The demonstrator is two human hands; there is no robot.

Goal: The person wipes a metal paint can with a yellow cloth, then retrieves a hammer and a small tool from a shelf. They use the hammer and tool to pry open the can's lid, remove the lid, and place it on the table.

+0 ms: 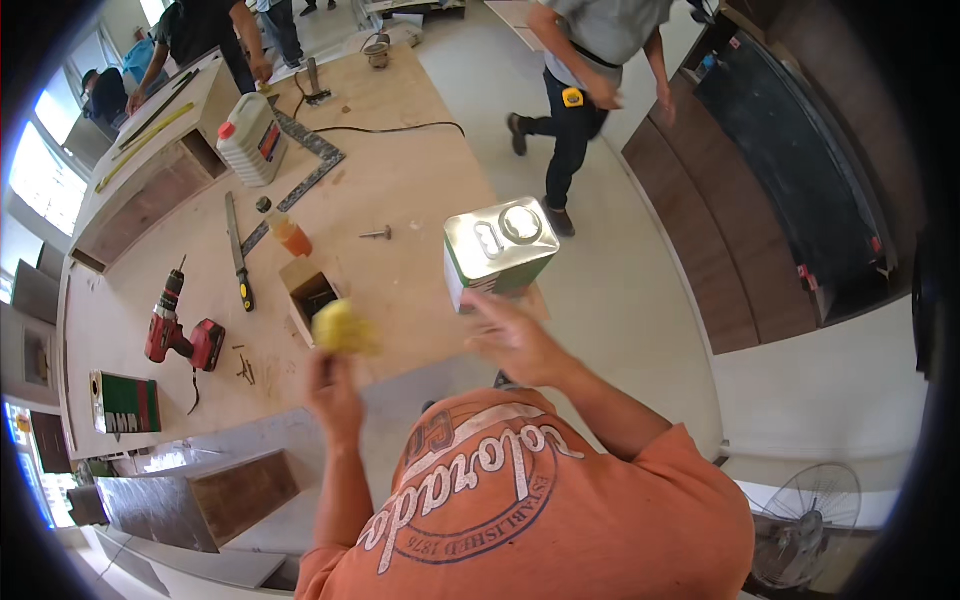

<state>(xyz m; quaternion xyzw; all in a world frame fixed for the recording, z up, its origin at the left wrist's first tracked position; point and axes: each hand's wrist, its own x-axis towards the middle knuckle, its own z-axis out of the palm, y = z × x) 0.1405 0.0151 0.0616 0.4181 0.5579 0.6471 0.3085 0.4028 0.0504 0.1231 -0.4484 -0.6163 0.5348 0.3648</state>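
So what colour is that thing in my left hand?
The blurred thing in your left hand is yellow, seen in the head view.

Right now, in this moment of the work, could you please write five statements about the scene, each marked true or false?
1. The left hand holds a yellow item. True.
2. The red drill lies on the floor. False: the red drill is on the wooden tabletop.
3. The white jug has a red cap. True.
4. The right hand holds a hammer. False: the right hand is open near the silver-topped can.
5. The fan is at upper left. False: the fan is at lower right.
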